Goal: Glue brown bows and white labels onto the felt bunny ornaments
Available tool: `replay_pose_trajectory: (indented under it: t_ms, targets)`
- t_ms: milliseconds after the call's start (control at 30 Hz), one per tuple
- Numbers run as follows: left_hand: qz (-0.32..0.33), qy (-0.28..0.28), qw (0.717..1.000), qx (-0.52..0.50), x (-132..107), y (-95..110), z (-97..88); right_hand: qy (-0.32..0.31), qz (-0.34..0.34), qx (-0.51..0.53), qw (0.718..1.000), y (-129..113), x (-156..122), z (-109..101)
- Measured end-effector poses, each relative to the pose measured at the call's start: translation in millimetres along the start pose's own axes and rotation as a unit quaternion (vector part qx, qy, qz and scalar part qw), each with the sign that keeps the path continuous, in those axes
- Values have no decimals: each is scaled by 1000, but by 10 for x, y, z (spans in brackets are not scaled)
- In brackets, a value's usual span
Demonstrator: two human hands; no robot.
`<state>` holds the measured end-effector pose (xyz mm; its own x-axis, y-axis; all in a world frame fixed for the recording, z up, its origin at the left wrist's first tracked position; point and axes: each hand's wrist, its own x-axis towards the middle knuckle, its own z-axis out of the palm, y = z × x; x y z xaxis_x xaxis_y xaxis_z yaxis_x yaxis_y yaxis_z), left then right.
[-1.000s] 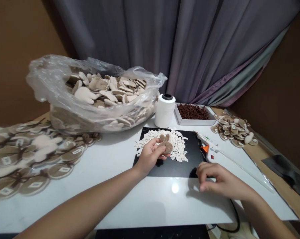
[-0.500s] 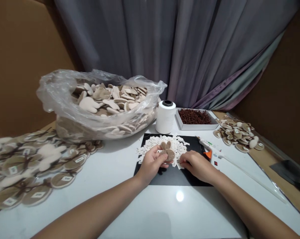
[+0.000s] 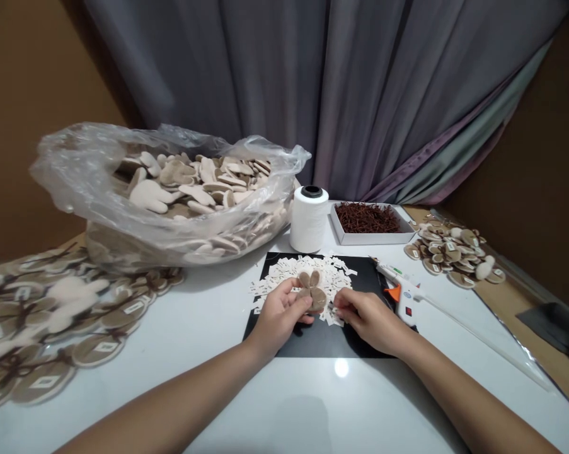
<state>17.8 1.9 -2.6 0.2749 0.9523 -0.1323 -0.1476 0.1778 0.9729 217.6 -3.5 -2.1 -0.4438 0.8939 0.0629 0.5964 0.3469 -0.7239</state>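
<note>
Along the left edge of the white worktop point(image 3: 360, 410) lies a big spread of round felt tags point(image 3: 43, 325), each with a little white label and brown strips. Behind them sits a clear plastic bag point(image 3: 76, 167) full of pale felt bunny shapes point(image 3: 152, 197).

In the middle is a black mat point(image 3: 312, 343) with lots of tiny white paper slips point(image 3: 307, 274) on it. The left hand point(image 3: 279, 318) has a firm grip on a brown felt bunny piece point(image 3: 311, 291), with the thumb on top, and holds it just over the front of the slips. Behind the mat stand a white thread spool point(image 3: 309, 217) and a white box of red-brown strips point(image 3: 367, 217).

The right hand point(image 3: 369, 321) is just beside the bunny, its fingers point(image 3: 341, 299) pinched together over the slips. I cannot tell if that grip has a slip in it. A hot glue gun point(image 3: 400, 293) lies at the mat's right side, and more felt tags point(image 3: 454, 255) sit in a pile near the back right corner.
</note>
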Motion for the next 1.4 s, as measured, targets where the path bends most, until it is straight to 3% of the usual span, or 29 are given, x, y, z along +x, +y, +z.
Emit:
replay_pose_trajectory:
  t_ms: [300, 367, 533, 633, 867, 1400]
  targets:
    - [-17, 22, 1000, 12, -2, 9, -3, 85, 64, 189, 976, 161, 51, 20]
    - [-26, 27, 999, 26, -4, 9, 0, 118, 95, 285, 946, 165, 76, 34]
    - [-28, 9, 998, 51, -28, -1, 28, 170, 171, 506, 828, -4, 79, 94]
    - [-28, -2, 998, 51, -49, -5, 56, 179, 158, 551, 800, -104, 53, 142]
    - [-30, -12, 998, 47, -60, -5, 84, 188, 96, 513, 832, -116, 11, 209]
    - [-25, -45, 998, 48, -70, 14, 107, 195, 93, 459, 862, -113, 40, 272]
